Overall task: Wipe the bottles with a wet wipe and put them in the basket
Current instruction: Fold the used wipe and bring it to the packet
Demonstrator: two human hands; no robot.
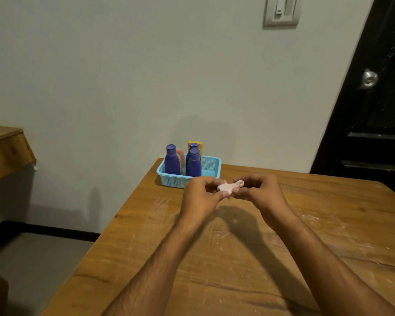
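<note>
A light blue basket (211,166) stands at the far left corner of the wooden table (237,247). Upright inside it are three purple bottles (172,163) (194,164) (193,147), a pink bottle (181,153) and a yellow one (200,144) behind them. Just in front of the basket, above the table, my left hand (200,195) and my right hand (260,190) both pinch a small crumpled whitish wet wipe (228,187), stretched between their fingertips.
The table shows pale smears on its top. A white wall rises right behind the basket. A dark door with a metal knob (370,78) is on the right. Another wooden surface (5,147) juts in at the left, over grey floor.
</note>
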